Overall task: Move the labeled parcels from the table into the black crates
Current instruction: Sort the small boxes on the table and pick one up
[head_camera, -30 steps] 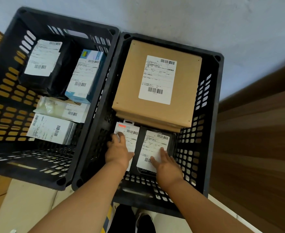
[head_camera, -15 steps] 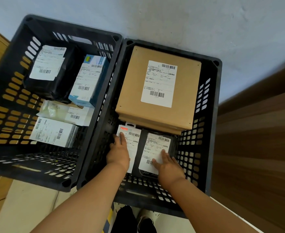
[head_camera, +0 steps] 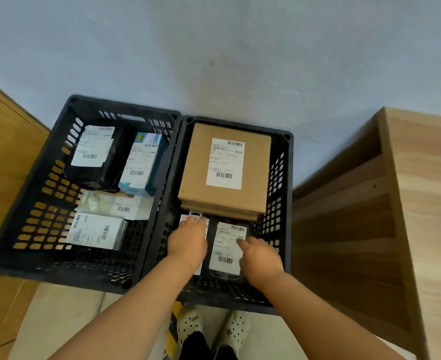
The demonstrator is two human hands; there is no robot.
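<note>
Black plastic crates stand side by side on the floor, and the person bends over the right crate (head_camera: 287, 193). Both hands are down inside it, at the near end. The left hand (head_camera: 188, 242) lies flat on a small white parcel (head_camera: 188, 219), fingers straight, pressing and gripping nothing. The right hand (head_camera: 261, 255) rests at the right edge of a dark parcel (head_camera: 226, 271) with a white label; its fingers look only loosely bent, and I judge it touches more than it holds. Behind these two parcels, a big brown cardboard box (head_camera: 227, 165) fills the far part of the crate. The left crate (head_camera: 32, 203) already has four labeled parcels inside.

I think the step now is to settle the two small parcels flat on the bottom. To do it well, push each one down evenly, keep the labels facing up, and keep them beside the brown box, not under its edge. Then lift the hands straight up, so nothing shifts.
</note>
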